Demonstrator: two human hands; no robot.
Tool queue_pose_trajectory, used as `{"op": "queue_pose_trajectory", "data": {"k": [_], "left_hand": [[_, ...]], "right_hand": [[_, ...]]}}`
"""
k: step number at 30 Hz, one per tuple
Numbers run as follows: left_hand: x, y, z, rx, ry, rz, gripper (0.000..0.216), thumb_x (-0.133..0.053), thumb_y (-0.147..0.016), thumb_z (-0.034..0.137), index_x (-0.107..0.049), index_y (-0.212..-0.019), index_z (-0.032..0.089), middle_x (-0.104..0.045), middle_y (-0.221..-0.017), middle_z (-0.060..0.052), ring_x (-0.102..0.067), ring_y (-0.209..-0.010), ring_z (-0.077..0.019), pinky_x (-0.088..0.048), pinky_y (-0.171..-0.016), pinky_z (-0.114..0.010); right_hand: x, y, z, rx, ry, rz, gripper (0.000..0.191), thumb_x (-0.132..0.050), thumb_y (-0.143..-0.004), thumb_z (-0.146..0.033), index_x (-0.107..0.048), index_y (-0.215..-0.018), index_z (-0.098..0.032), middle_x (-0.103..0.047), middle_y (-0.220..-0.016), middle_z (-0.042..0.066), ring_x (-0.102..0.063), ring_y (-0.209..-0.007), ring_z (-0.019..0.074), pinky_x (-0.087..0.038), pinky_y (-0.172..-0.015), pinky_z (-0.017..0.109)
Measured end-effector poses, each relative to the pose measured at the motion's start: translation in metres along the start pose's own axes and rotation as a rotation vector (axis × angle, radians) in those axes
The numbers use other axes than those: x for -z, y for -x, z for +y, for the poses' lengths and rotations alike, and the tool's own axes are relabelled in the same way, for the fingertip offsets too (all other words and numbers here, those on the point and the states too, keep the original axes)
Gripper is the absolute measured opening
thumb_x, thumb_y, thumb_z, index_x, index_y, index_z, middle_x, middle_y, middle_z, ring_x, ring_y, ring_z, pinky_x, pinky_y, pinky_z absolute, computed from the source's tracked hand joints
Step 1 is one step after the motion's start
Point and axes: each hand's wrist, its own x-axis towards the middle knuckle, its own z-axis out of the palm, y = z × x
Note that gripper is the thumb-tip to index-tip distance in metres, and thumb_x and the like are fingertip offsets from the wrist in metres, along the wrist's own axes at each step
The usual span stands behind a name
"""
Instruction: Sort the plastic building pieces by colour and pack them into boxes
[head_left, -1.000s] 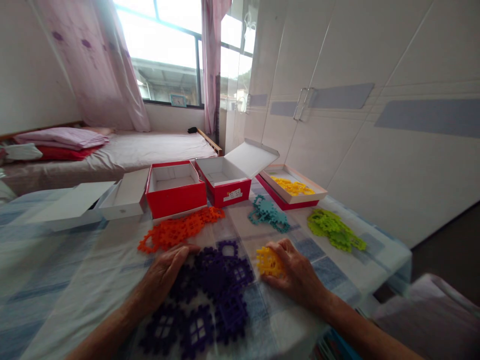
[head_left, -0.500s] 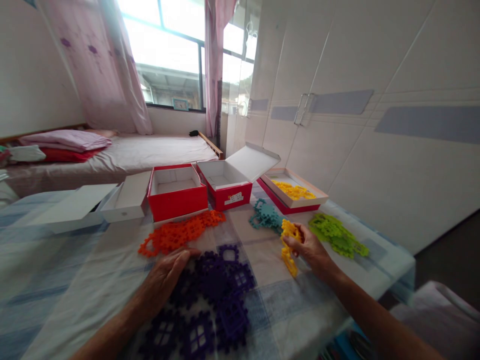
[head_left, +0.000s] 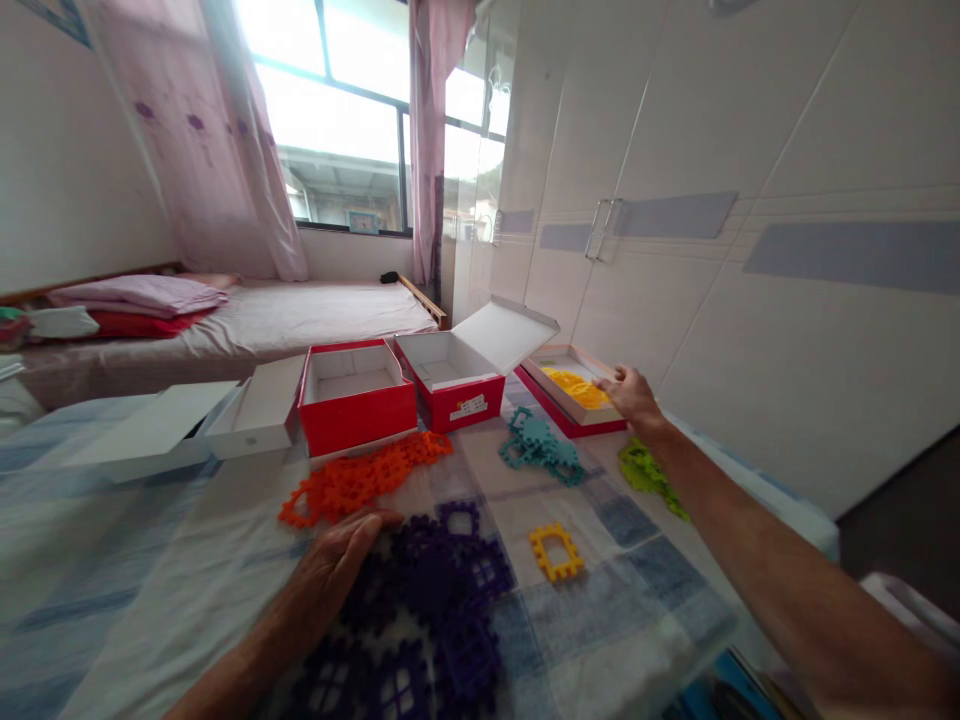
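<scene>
- Head view: the right hand (head_left: 632,392) reaches to the shallow tray (head_left: 551,352) near the far right corner of the surface (head_left: 150,560); its fingers are loosely curled over the tray's near edge, and I cannot tell whether they pinch a piece.
- That tray holds a heap of yellow pieces (head_left: 576,385); it has a pale rim and a red base.
- The left hand (head_left: 330,575) lies flat, fingers spread, pressed on the purple tiles (head_left: 435,600) at the near edge.
- A single yellow frame piece (head_left: 556,551) lies alone on the cloth, just right of the purple tiles.
- Orange tiles (head_left: 360,478) lie in a strip in front of the red box (head_left: 355,394), whose white inside shows no pieces.
- A second red box (head_left: 457,375) stands beside it with its white lid tipped up; nothing shows inside it.
- Teal pieces (head_left: 541,447) lie heaped in front of that box; green pieces (head_left: 643,470) lie under the right forearm near the right edge.
- A white box (head_left: 255,405) with its lid flap open sits toward the far left.
</scene>
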Motion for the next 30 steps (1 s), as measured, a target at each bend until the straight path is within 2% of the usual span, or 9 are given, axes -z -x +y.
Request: {"op": "queue_pose_trajectory", "data": {"k": [3, 6, 8, 11, 13, 17, 21, 26, 30], "left_hand": [[0.0, 0.0, 0.001, 0.006, 0.007, 0.005, 0.056, -0.025, -0.091, 0.053, -0.069, -0.102, 0.021, -0.069, -0.107, -0.003, -0.061, -0.103, -0.0223, -0.044, -0.095, -0.032], [0.001, 0.001, 0.002, 0.018, 0.008, 0.0, 0.056, -0.025, -0.092, 0.052, -0.069, -0.103, 0.02, -0.069, -0.108, -0.004, -0.06, -0.105, -0.0216, -0.042, -0.097, -0.031], [0.001, 0.001, 0.003, 0.02, 0.005, -0.008, 0.056, -0.025, -0.092, 0.052, -0.068, -0.105, 0.019, -0.068, -0.109, -0.004, -0.06, -0.106, -0.0213, -0.041, -0.098, -0.03], [0.001, 0.0, 0.003, 0.019, 0.007, -0.01, 0.056, -0.024, -0.092, 0.052, -0.068, -0.105, 0.02, -0.068, -0.11, -0.003, -0.059, -0.107, -0.0215, -0.041, -0.098, -0.03], [0.001, 0.0, 0.003, 0.022, 0.012, -0.014, 0.055, -0.024, -0.092, 0.052, -0.068, -0.105, 0.02, -0.068, -0.111, -0.003, -0.059, -0.107, -0.0212, -0.04, -0.098, -0.03], [0.0, 0.0, 0.001, 0.025, 0.021, -0.018, 0.055, -0.024, -0.092, 0.052, -0.067, -0.105, 0.02, -0.068, -0.11, -0.003, -0.059, -0.105, -0.0209, -0.041, -0.097, -0.03], [-0.001, 0.0, 0.0, 0.02, 0.021, -0.022, 0.055, -0.024, -0.092, 0.052, -0.067, -0.103, 0.021, -0.068, -0.109, -0.003, -0.059, -0.105, -0.0208, -0.042, -0.096, -0.029], [0.0, 0.001, -0.001, 0.008, 0.009, -0.015, 0.054, -0.025, -0.092, 0.052, -0.068, -0.104, 0.022, -0.068, -0.109, -0.002, -0.059, -0.105, -0.0205, -0.042, -0.097, -0.029], [-0.002, 0.001, -0.005, 0.012, 0.003, 0.01, 0.054, -0.026, -0.091, 0.052, -0.068, -0.105, 0.023, -0.069, -0.107, -0.002, -0.061, -0.103, -0.0206, -0.044, -0.096, -0.029]], "right_hand": [[0.001, 0.046, 0.018, 0.157, 0.134, -0.113, 0.047, -0.065, -0.069, -0.032, -0.057, -0.112, -0.013, -0.057, -0.116, 0.014, -0.056, -0.101, 0.0229, -0.043, -0.09, 0.036], [0.011, 0.107, 0.03, 0.331, 0.265, -0.497, 0.034, -0.055, -0.079, -0.037, -0.061, -0.106, -0.017, -0.062, -0.1, 0.008, -0.059, -0.086, 0.0179, -0.047, -0.082, 0.032], [0.021, 0.143, 0.034, 0.368, 0.346, -0.718, 0.039, -0.059, -0.077, -0.041, -0.061, -0.109, -0.02, -0.06, -0.104, 0.006, -0.058, -0.086, 0.0169, -0.046, -0.081, 0.031], [0.031, 0.174, 0.038, 0.434, 0.436, -0.824, 0.056, -0.069, -0.068, -0.04, -0.056, -0.119, -0.021, -0.054, -0.115, 0.007, -0.053, -0.102, 0.0196, -0.04, -0.093, 0.032], [0.032, 0.183, 0.04, 0.472, 0.463, -0.805, 0.055, -0.07, -0.068, -0.038, -0.056, -0.119, -0.019, -0.053, -0.115, 0.008, -0.05, -0.106, 0.0204, -0.037, -0.096, 0.032], [0.029, 0.186, 0.04, 0.461, 0.466, -0.787, 0.038, -0.065, -0.072, -0.032, -0.06, -0.107, -0.018, -0.057, -0.102, 0.006, -0.054, -0.094, 0.0178, -0.042, -0.086, 0.029], [0.029, 0.174, 0.037, 0.425, 0.441, -0.711, 0.034, -0.065, -0.071, -0.034, -0.06, -0.101, -0.019, -0.059, -0.097, 0.004, -0.057, -0.087, 0.0167, -0.045, -0.078, 0.027], [0.022, 0.093, 0.028, 0.356, 0.404, -0.345, 0.049, -0.061, -0.072, -0.051, -0.06, -0.106, -0.016, -0.062, -0.099, 0.008, -0.059, -0.08, 0.0182, -0.048, -0.073, 0.03], [0.014, 0.013, 0.026, 0.34, 0.535, -0.028, 0.056, -0.054, -0.077, -0.053, -0.056, -0.115, -0.011, -0.058, -0.111, 0.017, -0.059, -0.094, 0.0232, -0.047, -0.082, 0.034]]}}
